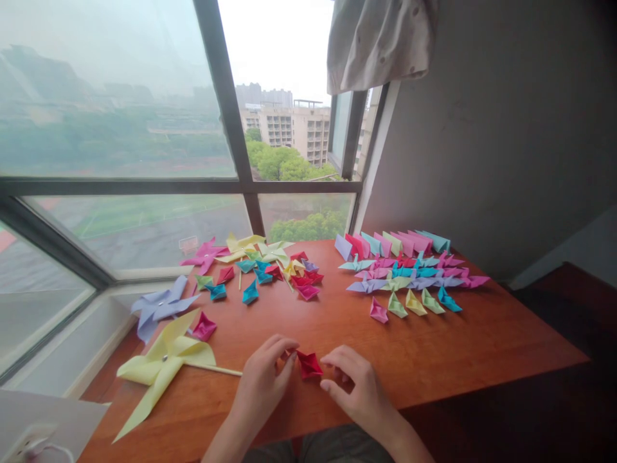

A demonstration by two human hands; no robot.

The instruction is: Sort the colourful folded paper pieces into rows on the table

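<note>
The red paper boat (310, 365) sits on the table (463, 360), seemingly fully folded; at its left tip the left hand (268, 372) nearly joins thumb and finger, grip unclear; just right of it the right hand (355, 381) curves, fingers parted; beyond it, rightward, five lined-up boats (415, 303) stand, while leftward loose boats (250, 293) lie unlined
</note>
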